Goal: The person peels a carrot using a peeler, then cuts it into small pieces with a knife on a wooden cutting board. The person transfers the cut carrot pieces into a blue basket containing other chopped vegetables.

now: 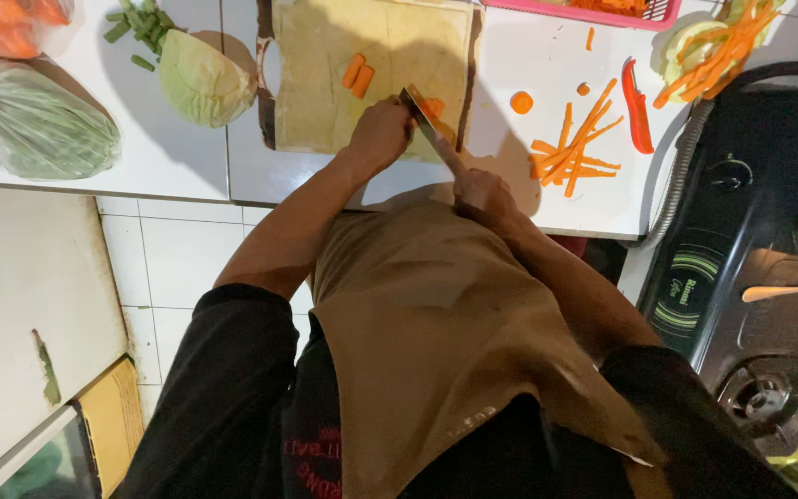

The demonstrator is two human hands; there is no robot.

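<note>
A tan apron (436,342) is worn over the front of the body, plain and smooth, with a faint pocket seam at its middle. Beneath it a black short-sleeved shirt (223,388) is seen, its sleeves ending above the elbows; red printed lettering shows on the shirt at 7 o'clock of the apron. Both forearms are left bare, and no rings, watch or gloves can be made out.

- carrot sticks (570,152): orange
- chilli (637,109): red
- cabbage (203,85): pale green
- cutting board (325,74): yellowish, dark brown edge
- basket (602,16): pink
- apron (436,333): tan
- stove (750,240): black, green ring pattern
</note>
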